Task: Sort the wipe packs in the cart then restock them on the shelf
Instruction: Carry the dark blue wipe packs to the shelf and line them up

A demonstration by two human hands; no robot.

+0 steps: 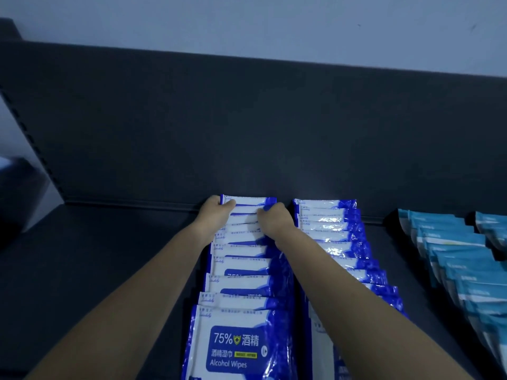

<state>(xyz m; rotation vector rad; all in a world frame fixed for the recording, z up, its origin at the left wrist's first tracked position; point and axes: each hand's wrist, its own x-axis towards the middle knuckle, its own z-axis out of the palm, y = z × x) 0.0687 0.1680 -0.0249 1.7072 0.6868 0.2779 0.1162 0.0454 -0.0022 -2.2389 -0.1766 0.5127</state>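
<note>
A row of blue-and-white alcohol wipe packs [241, 272] runs from the front of the dark shelf [90, 259] back to its rear panel. My left hand [215, 215] grips the left edge of the rearmost packs [247, 202], fingers curled over their tops. My right hand [274, 219] grips the right side of the same packs. A second row of the same blue-and-white packs [332, 229] lies just to the right, partly under my right forearm.
Light blue wipe packs [450, 242] form further rows at the far right of the shelf. The dark rear panel [247, 127] rises behind everything. A slotted shelf upright [30, 133] stands at the left. The cart is out of view.
</note>
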